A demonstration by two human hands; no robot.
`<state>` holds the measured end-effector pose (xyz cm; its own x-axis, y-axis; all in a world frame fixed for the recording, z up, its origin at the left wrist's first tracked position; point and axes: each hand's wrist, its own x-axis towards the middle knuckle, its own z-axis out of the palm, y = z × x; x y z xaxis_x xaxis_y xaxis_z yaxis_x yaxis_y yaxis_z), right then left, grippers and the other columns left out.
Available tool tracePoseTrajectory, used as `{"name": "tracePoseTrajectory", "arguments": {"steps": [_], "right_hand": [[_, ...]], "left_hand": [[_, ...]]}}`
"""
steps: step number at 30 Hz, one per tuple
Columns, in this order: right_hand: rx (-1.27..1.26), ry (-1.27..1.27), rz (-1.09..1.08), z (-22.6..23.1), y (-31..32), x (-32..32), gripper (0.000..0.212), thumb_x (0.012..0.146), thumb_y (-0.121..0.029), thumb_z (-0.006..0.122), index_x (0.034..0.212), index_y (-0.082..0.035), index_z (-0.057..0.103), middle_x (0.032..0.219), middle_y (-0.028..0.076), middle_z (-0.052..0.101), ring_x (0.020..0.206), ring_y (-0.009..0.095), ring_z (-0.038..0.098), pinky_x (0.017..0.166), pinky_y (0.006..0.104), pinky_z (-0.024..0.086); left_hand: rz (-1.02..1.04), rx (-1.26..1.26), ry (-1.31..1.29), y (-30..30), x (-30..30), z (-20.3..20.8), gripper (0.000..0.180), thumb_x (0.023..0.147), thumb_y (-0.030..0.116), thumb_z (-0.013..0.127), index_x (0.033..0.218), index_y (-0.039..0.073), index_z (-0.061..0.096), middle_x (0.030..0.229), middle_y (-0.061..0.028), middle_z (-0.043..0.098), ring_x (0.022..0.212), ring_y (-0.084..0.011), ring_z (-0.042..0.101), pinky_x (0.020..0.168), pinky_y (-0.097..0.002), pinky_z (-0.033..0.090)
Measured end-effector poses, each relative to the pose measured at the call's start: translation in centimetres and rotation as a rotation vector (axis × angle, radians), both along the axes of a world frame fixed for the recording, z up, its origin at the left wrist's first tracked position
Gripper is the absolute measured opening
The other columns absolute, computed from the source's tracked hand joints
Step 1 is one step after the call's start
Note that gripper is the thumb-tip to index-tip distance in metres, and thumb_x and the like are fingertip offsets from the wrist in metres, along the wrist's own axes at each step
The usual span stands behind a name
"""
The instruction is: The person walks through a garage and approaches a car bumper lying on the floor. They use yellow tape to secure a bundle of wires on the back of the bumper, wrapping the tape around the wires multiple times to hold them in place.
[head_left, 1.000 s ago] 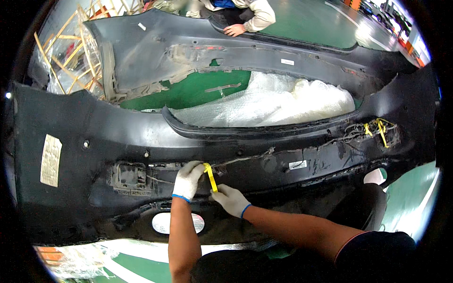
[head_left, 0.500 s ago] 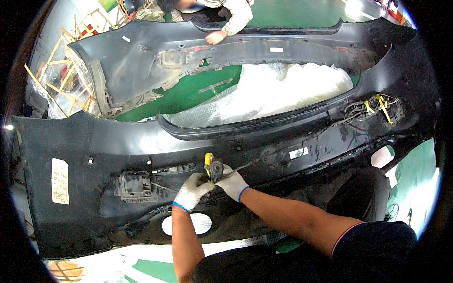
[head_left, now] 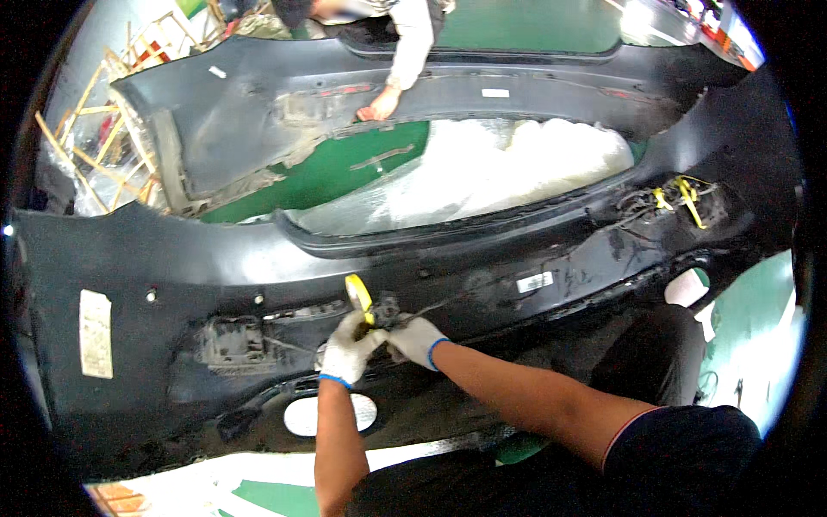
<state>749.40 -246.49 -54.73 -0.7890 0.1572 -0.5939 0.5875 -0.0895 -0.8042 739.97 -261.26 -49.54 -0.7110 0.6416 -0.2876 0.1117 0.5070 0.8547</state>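
Observation:
Both my hands wear white gloves with blue cuffs, close together over the middle of the nearer black car bumper [head_left: 207, 284]. My left hand [head_left: 347, 349] is closed round the lower end of a roll of yellow tape [head_left: 358, 295], which stands up tilted above the fingers. Beside it, my right hand [head_left: 418, 341] pinches a dark bundle of wire [head_left: 388, 310]; its fingertips are partly hidden. A thin black wire runs from this bundle to the right along the bumper. The fingers of the two hands nearly meet.
Farther off lies a second black bumper [head_left: 250, 77], with a co-worker's hand [head_left: 379, 105] at its inner edge. Clear plastic wrap [head_left: 517, 164] lies between the bumpers. Wooden sticks [head_left: 86, 112] stand at left. Yellow tape strips [head_left: 687, 202] hold wiring at right.
The yellow roll has swung away from the dark bundle and tilted left above my left hand. The co-worker's hand has moved nearer, down to the far bumper's inner edge. My view has shifted slightly.

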Motion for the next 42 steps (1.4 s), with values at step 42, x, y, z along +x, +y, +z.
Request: {"name": "tracePoseTrajectory", "arguments": {"steps": [42], "right_hand": [[-0.092, 0.230, 0.125, -0.1, -1.9, 3.3, 0.054, 0.104, -0.051, 0.056, 0.127, -0.003, 0.064, 0.091, 0.006, 0.066, 0.087, 0.017, 0.062, 0.082, 0.0349, 0.050]], "left_hand": [[-0.134, -0.303, 0.154, 5.0, -4.0, 1.9, 0.074, 0.075, 0.055, 0.085, 0.115, -0.006, 0.071, 0.103, -0.0242, 0.074, 0.098, -0.0293, 0.072, 0.089, -0.0390, 0.054]]}}
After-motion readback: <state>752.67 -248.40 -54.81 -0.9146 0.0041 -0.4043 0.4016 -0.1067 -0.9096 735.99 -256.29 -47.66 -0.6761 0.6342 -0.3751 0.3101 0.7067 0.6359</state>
